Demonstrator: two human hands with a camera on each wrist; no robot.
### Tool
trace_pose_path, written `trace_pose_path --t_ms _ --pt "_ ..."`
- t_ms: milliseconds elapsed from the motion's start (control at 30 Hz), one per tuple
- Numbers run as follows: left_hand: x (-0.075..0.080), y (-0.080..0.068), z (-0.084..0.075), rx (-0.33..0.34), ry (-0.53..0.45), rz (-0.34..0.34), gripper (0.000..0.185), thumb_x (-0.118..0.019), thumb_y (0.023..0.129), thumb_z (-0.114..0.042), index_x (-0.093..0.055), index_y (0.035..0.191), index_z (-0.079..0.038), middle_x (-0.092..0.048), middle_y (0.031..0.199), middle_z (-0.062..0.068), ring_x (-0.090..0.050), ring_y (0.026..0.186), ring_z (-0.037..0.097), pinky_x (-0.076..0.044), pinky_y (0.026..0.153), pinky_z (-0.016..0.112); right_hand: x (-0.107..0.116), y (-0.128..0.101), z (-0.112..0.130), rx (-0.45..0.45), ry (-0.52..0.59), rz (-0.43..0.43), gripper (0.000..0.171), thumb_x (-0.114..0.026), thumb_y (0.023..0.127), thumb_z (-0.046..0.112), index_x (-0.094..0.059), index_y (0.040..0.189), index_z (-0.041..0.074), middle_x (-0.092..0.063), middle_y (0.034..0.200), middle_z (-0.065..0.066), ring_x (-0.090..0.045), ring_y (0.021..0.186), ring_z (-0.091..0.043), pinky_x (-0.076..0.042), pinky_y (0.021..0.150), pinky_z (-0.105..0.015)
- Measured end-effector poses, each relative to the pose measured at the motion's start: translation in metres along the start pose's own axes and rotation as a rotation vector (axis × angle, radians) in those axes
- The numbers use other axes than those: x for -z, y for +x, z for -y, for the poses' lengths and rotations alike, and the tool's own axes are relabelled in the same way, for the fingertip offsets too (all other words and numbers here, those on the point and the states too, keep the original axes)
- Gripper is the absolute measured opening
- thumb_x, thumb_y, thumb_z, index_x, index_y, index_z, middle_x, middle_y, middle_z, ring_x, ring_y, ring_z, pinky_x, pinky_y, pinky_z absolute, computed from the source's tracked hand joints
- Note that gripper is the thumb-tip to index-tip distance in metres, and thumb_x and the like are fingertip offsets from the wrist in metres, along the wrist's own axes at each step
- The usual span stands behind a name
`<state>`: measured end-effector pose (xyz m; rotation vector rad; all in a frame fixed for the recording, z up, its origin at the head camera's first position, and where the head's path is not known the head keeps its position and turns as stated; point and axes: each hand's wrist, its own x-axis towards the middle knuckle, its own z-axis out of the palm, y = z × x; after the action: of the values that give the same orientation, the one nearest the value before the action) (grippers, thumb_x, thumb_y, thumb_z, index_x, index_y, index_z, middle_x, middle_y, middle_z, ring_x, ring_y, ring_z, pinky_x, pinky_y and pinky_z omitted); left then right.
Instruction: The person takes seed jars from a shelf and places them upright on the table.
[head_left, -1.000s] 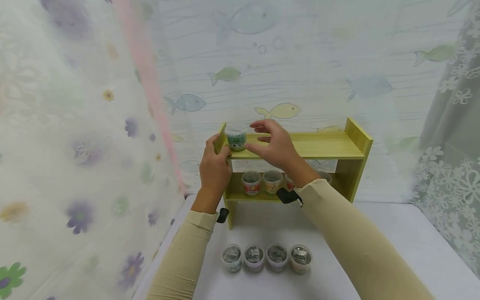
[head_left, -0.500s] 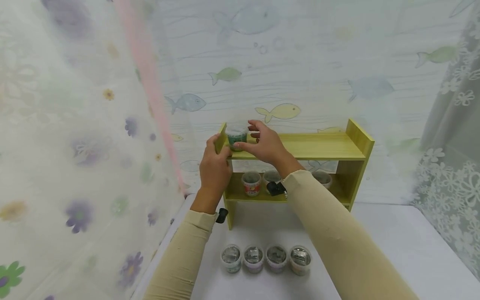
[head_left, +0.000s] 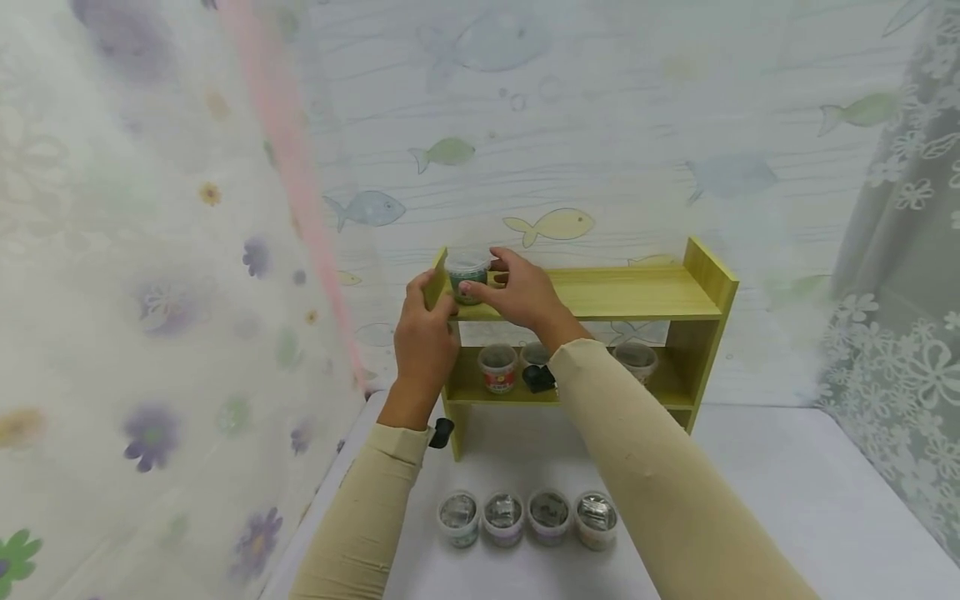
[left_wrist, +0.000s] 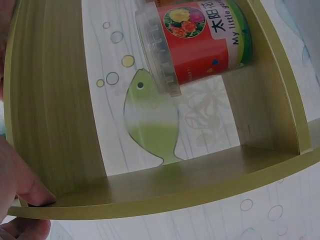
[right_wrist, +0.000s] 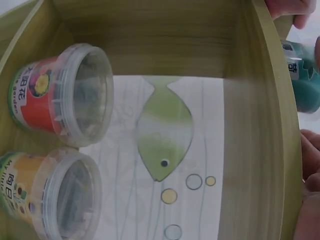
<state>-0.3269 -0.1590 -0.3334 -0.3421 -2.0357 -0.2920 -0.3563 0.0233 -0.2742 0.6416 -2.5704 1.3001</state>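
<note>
A small clear tub with a green label stands at the left end of the top board of a yellow-green wooden shelf. My right hand grips this tub, thumb in front and fingers over its far side. In the right wrist view the teal tub shows past the board's edge. My left hand holds the shelf's left side panel, thumb on its front edge. A fingertip presses the board edge in the left wrist view.
On the lower board stand a red-labelled tub, a yellow-labelled tub and another tub at the right. Several foil-topped tubs sit in a row on the white table near me. Curtains hang left and right.
My right hand has moved left along the top board and closed round the green-labelled tub. The left hand has kept its hold on the side panel.
</note>
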Motion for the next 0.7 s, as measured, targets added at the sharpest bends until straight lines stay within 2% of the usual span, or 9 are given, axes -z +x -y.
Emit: trace_pose_path --t_ms 267,500,700 --pt "0.0000 0.0022 0.0002 -0.005 -0.006 -0.018 0.012 -0.064 0.091 0.003 -0.071 0.092 -0.008 -0.051 0.145 0.022 -0.065 0.115 0.040 -0.062 0.083 0.050 -0.0003 0.0019 -0.0002 0.019 -0.045 -0.020 0.081 -0.069 0.096 0.051 -0.036 0.160 0.014 -0.061 0.147 -0.008 -0.058 0.136 -0.026 -0.050 0.108 -0.049" --pt "0.0003 0.0017 -0.0007 -0.002 -0.011 -0.022 0.018 -0.064 0.086 0.006 -0.072 0.091 -0.009 -0.052 0.144 0.022 -0.066 0.113 0.040 -0.062 0.079 0.050 0.0022 -0.0006 -0.0008 -0.005 -0.027 -0.027 0.080 -0.070 0.095 0.051 -0.038 0.159 0.015 -0.061 0.146 -0.008 -0.060 0.133 -0.026 -0.052 0.106 -0.048" --pt "0.0000 -0.0007 -0.0003 -0.006 -0.011 -0.035 0.017 -0.064 0.087 0.006 -0.073 0.091 -0.007 -0.052 0.144 0.022 -0.066 0.113 0.040 -0.062 0.079 0.050 0.0035 -0.0044 0.0011 -0.011 0.034 -0.047 0.076 -0.068 0.096 0.046 -0.039 0.157 0.011 -0.061 0.137 -0.010 -0.061 0.122 -0.028 -0.053 0.101 -0.050"
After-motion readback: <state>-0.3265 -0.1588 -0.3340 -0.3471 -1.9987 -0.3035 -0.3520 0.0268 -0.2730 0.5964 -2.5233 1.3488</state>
